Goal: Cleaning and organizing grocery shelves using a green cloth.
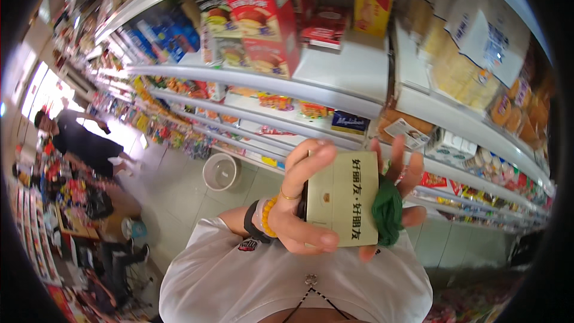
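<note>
My left hand (300, 206) grips a pale yellow-green box (341, 197) by its edges, thumb low and fingers high. Large dark characters run along the box's right part. A bunched green cloth (387, 211) lies against the right edge of the box. My right hand (411, 172) is at that side, around the cloth, with its fingers spread and partly behind cloth and box. Its palm is hidden. Both hands are in front of my white shirt, before the store shelves.
Shelves ahead bear red snack boxes (262, 27), a yellow box (375, 2) and bagged bread (475, 58). A white bin (221, 172) stands on the tiled floor. At left a person in dark clothes (85, 139) stands in the aisle; another person (105, 278) is lower left.
</note>
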